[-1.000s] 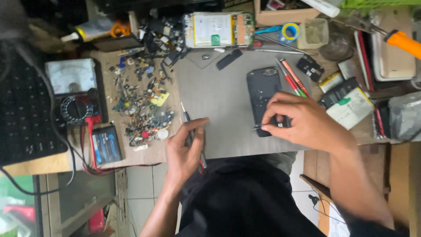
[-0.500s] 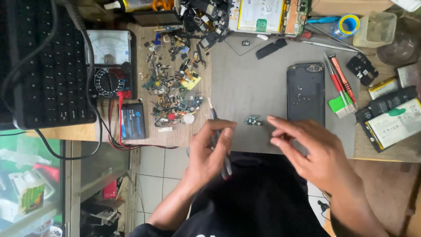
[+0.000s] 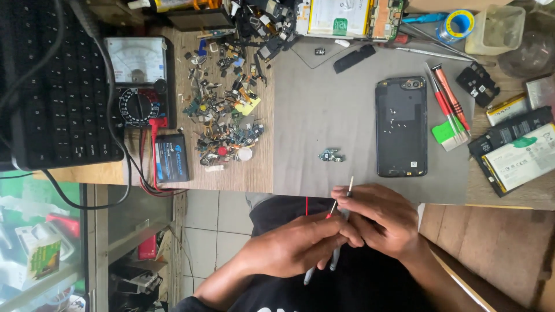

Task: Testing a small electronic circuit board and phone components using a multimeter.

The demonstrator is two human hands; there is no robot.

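Your left hand [image 3: 298, 245] and right hand [image 3: 378, 222] meet at lower centre, both pinching thin tools [image 3: 341, 199] (fingers hide their shafts); the small circuit part [image 3: 331, 155] lies loose above.

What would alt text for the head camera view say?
Both hands, left hand and right hand, meet at the near edge of a grey work mat, holding thin tools. A dark phone back lies on the mat.
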